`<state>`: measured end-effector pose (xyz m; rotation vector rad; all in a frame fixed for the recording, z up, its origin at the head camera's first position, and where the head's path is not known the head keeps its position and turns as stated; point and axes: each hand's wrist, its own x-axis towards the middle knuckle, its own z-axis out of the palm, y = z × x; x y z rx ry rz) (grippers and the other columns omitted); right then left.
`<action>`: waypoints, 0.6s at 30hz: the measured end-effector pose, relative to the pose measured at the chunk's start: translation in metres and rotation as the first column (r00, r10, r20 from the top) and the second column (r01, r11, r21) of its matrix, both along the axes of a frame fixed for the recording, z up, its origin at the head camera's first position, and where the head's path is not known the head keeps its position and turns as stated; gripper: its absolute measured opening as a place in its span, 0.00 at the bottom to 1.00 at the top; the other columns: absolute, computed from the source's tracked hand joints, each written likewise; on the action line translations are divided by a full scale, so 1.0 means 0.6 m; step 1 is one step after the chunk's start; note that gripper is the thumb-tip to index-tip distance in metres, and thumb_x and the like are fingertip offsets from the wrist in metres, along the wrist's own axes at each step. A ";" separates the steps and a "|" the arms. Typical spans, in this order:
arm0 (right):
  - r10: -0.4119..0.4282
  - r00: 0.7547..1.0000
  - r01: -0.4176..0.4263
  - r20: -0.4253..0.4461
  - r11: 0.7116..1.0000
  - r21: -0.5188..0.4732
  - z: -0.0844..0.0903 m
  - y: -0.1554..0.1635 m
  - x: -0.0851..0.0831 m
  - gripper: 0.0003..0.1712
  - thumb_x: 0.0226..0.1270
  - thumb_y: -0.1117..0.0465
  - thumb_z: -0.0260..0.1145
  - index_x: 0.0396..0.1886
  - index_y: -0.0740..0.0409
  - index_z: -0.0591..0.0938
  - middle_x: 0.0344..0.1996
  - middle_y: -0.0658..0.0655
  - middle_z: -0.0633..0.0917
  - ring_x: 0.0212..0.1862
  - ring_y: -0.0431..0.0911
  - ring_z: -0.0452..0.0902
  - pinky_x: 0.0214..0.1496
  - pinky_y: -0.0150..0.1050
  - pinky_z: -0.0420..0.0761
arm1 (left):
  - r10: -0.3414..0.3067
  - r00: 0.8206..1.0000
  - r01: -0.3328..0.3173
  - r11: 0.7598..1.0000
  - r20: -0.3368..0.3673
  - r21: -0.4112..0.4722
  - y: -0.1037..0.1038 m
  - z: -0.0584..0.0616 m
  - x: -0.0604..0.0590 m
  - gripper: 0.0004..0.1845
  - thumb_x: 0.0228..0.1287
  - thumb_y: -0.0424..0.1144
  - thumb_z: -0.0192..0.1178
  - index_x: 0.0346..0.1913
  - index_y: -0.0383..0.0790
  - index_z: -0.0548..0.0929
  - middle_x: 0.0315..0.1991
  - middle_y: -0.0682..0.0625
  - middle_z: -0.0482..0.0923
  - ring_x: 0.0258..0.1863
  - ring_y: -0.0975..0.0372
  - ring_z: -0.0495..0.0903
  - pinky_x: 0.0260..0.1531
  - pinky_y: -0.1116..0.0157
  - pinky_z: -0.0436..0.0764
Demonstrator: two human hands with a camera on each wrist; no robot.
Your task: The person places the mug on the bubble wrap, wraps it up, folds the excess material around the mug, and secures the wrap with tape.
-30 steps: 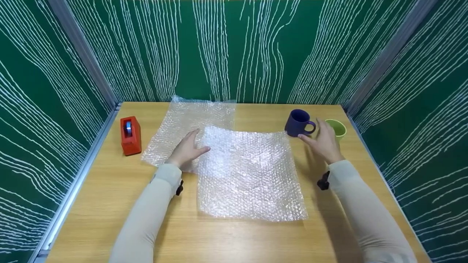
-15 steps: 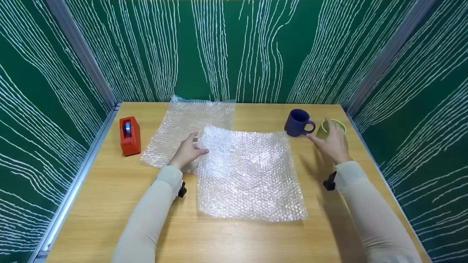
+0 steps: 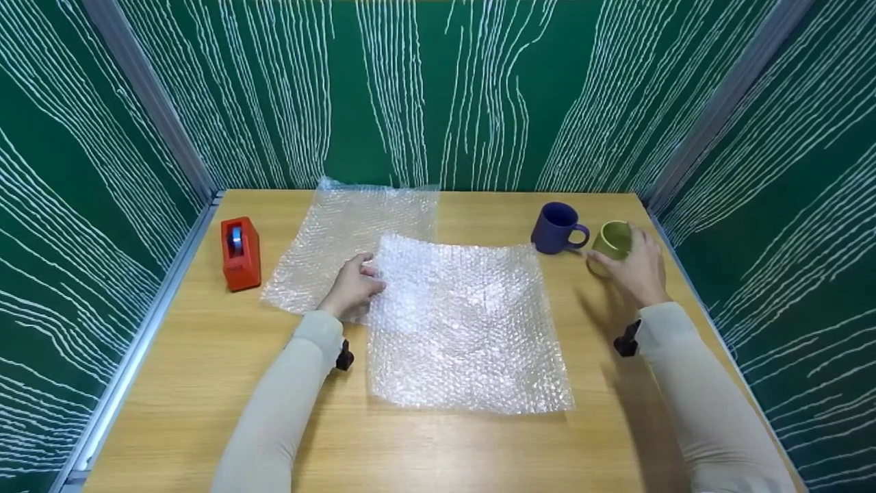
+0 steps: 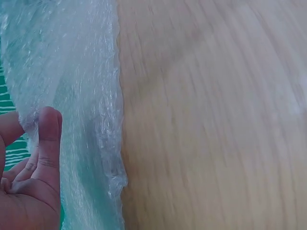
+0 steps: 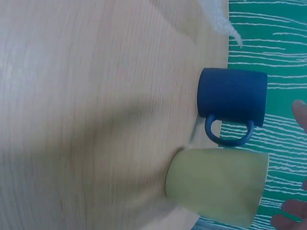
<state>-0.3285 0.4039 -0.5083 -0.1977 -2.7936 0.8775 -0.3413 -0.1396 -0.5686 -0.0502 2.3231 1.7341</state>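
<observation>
Head view: a pale wood-grained counter (image 3: 445,445) fills the lower part, enclosed at the back and both sides by green walls (image 3: 345,150) with wavy white lines and grey metal posts (image 3: 148,89) at the corners. Two clear plastic bubble-wrap sheets lie on it: the near sheet (image 3: 472,335), roughly square, overlaps the right part of the far sheet (image 3: 363,216). A red tape dispenser (image 3: 241,255) stands at the left, its length running front to back.

The right hand (image 3: 636,270) is spread wide around the rim of a handleless yellow-green cup (image 3: 611,239) near the counter's right edge. Right wrist view shows space between fingertips and rim; this hand has hold of nothing. The left hand (image 3: 352,286) is half bent at the near sheet's left edge, thumb and forefinger parted; whether they pinch the plastic cannot be told. Both arms wear off-white sleeves (image 3: 705,397).

The yellow-green cup stands upright, mouth up, its long axis vertical. Just to its left, a dark blue mug (image 3: 553,229) also stands upright, its handle pointing toward the cup.
</observation>
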 end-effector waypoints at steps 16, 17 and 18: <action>-0.057 0.998 0.057 0.009 0.993 -0.107 -0.016 0.041 -0.002 0.66 0.71 0.40 0.76 0.89 0.66 0.47 0.84 0.78 0.56 0.82 0.75 0.56 0.83 0.72 0.61 | 0.010 0.999 -0.012 0.998 -0.032 -0.069 0.003 -0.014 -0.003 0.35 0.65 0.24 0.65 0.76 0.34 0.71 0.56 0.40 0.77 0.45 0.57 0.80 0.40 0.66 0.84; -0.056 0.998 0.057 0.013 0.992 -0.112 -0.017 0.043 -0.002 0.66 0.71 0.39 0.75 0.89 0.66 0.46 0.84 0.78 0.55 0.83 0.75 0.55 0.83 0.72 0.60 | 0.007 0.999 -0.010 0.997 -0.037 -0.079 0.003 -0.016 -0.004 0.35 0.65 0.24 0.65 0.75 0.33 0.71 0.56 0.40 0.78 0.45 0.57 0.81 0.39 0.67 0.84; -0.052 0.998 0.054 0.017 0.992 -0.113 -0.018 0.045 -0.003 0.67 0.71 0.39 0.75 0.89 0.66 0.45 0.84 0.78 0.54 0.83 0.75 0.55 0.83 0.72 0.60 | 0.006 0.999 -0.010 0.996 -0.043 -0.086 0.002 -0.017 -0.004 0.35 0.64 0.24 0.65 0.75 0.33 0.72 0.55 0.40 0.78 0.44 0.58 0.81 0.38 0.68 0.83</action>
